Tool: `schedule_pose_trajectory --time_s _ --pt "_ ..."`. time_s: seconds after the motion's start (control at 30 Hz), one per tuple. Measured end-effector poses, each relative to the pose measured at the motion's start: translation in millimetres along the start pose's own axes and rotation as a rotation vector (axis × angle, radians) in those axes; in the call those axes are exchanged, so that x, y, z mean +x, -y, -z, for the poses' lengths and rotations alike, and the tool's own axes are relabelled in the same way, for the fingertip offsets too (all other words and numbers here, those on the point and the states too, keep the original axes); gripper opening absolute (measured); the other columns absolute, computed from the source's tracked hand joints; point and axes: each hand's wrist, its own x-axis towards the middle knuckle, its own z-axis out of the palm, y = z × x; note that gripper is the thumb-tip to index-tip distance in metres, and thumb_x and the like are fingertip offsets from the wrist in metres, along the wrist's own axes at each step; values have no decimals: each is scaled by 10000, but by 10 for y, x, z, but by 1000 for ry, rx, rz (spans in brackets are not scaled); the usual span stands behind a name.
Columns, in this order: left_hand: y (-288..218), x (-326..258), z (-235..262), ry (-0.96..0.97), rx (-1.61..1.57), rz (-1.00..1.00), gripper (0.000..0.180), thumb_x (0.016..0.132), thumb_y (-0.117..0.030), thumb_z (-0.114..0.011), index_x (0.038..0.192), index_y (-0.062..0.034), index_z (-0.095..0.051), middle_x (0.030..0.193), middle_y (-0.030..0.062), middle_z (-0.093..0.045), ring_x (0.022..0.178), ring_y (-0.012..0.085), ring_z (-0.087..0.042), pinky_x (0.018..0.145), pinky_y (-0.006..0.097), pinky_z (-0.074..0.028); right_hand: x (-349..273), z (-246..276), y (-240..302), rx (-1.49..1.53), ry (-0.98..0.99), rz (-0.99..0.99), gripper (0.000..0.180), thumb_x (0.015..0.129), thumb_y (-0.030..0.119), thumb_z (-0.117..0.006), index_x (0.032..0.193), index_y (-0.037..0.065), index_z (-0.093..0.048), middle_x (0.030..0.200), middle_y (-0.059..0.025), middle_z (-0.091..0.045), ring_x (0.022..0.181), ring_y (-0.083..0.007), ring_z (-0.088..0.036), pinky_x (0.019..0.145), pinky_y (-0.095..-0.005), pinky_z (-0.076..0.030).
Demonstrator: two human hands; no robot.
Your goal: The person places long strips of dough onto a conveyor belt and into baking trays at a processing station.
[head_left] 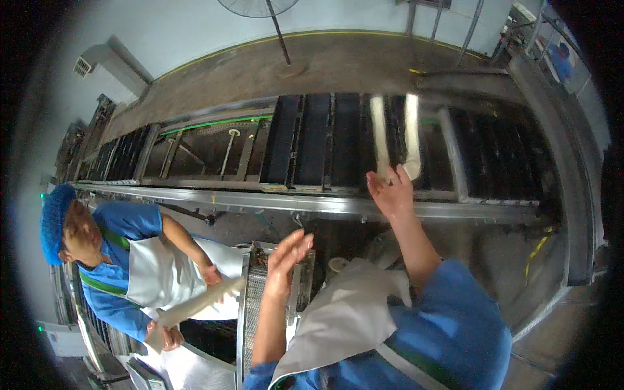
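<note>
"What takes up the most room?"

"A long metal conveyor (325,203), crossing the middle of the frame from left to right and bending with the lens."

"After that?"

"A co-worker (156,273) at the left, in a blue cap, blue shirt and white apron. Then the dark slotted trays (344,140) set across the conveyor, in the centre and toward the right."

"Anything below those?"

"A mesh panel (255,312) at the lower centre, between the co-worker and the wearer. At the top edge there's a standing fan (279,34)."

"And the pale pieces?"

"The co-worker holds a thick, dough-like length (198,305) at the lower left, sloping up to the right. Two slimmer ones lie over the trays, right of centre in the upper half: one pale strip (379,133) fairly straight, and a second pale strip (411,130) just beside it, bent at its near end."

"Where are the wearer's hands?"

"The right hand (392,192) is at the strips' near ends, fingers spread apart; I can't tell whether the fingertips touch them. The left hand (286,257) is raised near the mesh panel, fingers close together and loosely curved."
</note>
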Motion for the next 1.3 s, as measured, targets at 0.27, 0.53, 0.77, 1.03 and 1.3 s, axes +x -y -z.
schedule_pose_trajectory --time_s 0.27,0.53,0.77,1.03,1.3 --pt "1339 -1480 742 -574 -95 98 421 928 -170 -613 1310 -15 -526 1235 142 -618 1122 224 -593 980 322 -438 721 -165 -191 -408 35 72 499 875 203 -673 1274 -29 -485 1052 -120 -554 884 -233 -581 794 -357 -503" --pt "1854 -2223 825 -1019 -688 60 545 945 -387 -571 1411 -136 -439 1347 105 -533 1145 211 -533 935 365 -395 677 -553 -757 -1076 -112 182 468 786 102 -680 1238 58 -566 1066 -54 -587 867 -153 -557 738 -317 -442" --pt "1728 -2217 661 -1073 -763 4 536 939 -363 -580 1406 -138 -443 1361 102 -518 1130 206 -540 940 353 -416 721 -516 -520 -2063 366 924 594 826 208 -699 1335 18 -460 1223 -229 -571 1048 -413 -577 893 -491 -465" --pt "1858 -2484 597 -1163 -785 -48 459 928 -343 -606 1318 -122 -507 1254 79 -598 1084 199 -566 922 339 -445 1164 -374 -634 -2248 255 529 801 831 434 -682 1393 -47 -377 1365 -281 -458 1196 -427 -516 1024 -453 -415" --pt "2044 -2618 548 -1200 -860 26 412 918 -331 -633 1271 -146 -529 1162 32 -624 1048 187 -579 856 308 -452 1274 -452 -1104 -1022 -21 116 541 798 43 -599 1325 54 -479 1020 -112 -581 872 -239 -596 728 -380 -489"
